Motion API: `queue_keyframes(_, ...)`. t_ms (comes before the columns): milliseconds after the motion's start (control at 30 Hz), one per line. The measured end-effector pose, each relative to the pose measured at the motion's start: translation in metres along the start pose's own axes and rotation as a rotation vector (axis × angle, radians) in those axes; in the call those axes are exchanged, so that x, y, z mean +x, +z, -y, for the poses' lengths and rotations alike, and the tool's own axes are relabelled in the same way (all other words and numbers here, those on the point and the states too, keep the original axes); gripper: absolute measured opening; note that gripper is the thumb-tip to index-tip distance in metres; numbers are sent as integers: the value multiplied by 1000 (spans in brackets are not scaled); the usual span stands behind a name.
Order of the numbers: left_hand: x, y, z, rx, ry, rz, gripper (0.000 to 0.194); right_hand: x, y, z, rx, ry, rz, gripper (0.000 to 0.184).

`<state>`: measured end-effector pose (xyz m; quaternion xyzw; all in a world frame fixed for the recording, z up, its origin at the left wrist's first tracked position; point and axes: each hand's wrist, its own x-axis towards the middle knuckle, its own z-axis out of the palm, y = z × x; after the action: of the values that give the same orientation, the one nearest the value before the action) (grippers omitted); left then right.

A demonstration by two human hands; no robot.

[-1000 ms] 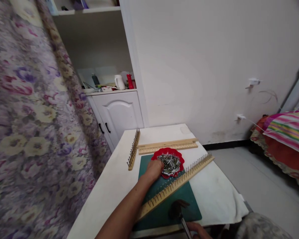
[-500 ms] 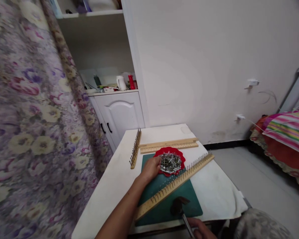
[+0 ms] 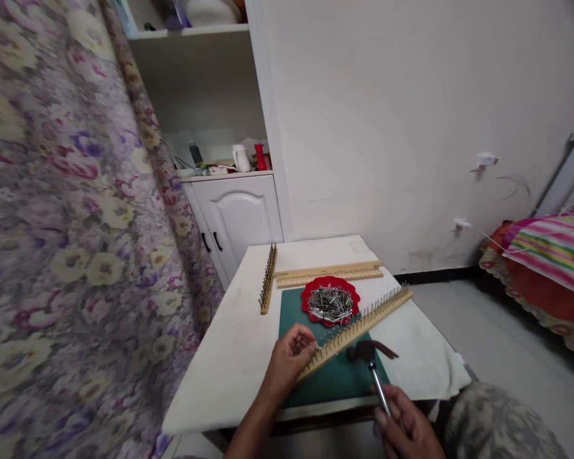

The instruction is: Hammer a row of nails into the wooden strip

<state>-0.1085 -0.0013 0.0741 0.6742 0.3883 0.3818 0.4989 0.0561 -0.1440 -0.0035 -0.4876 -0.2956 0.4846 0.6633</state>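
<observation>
My right hand [image 3: 405,422] is wrapped round the handle of a claw hammer [image 3: 363,350], whose dark head is raised near the front side of a wooden strip [image 3: 337,344]. A row of nails stands up from this strip, which lies slantwise across a green mat [image 3: 332,389]. At the strip's near left part, my left hand [image 3: 291,354] is closed in a pinch, its fingertips close to the nails. Whatever is between those fingertips is too small to make out. Just beyond the strip, a red scalloped dish [image 3: 307,293] holds a heap of loose nails [image 3: 332,303].
Another nail-studded strip [image 3: 268,280] lies at the table's left. Wooden strips [image 3: 330,273] lie side by side behind the dish. A white cloth [image 3: 229,357] covers the table. A floral curtain [image 3: 67,223] hangs to the left, and a white cupboard [image 3: 243,217] stands behind.
My left hand has come from the dish back toward me to the slanted strip. The hammer in my right hand has risen and shifted right, showing more of both.
</observation>
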Motion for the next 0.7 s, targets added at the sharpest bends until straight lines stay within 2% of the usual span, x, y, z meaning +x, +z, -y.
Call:
queue_keyframes(67,-13,11,2,-54,-34,69,21,2,6,13,-17,-50,17,42)
queue_keyframes(167,-26,24,6,-43,-7,157,17,5,15,25,-35,-82,16,39)
queue_keyframes(333,-39,31,11,51,94,174,6,2,21,19,-41,-41,90,38)
queue_keyframes(433,-43,32,11,41,109,185,5,-3,21,15,-41,-40,85,39)
queue_keyframes(633,-50,45,20,-414,-118,228,25,-7,20,12,8,-30,69,42)
queue_keyframes(700,-54,51,26,-503,-171,233,25,-7,20,11,30,-35,65,42)
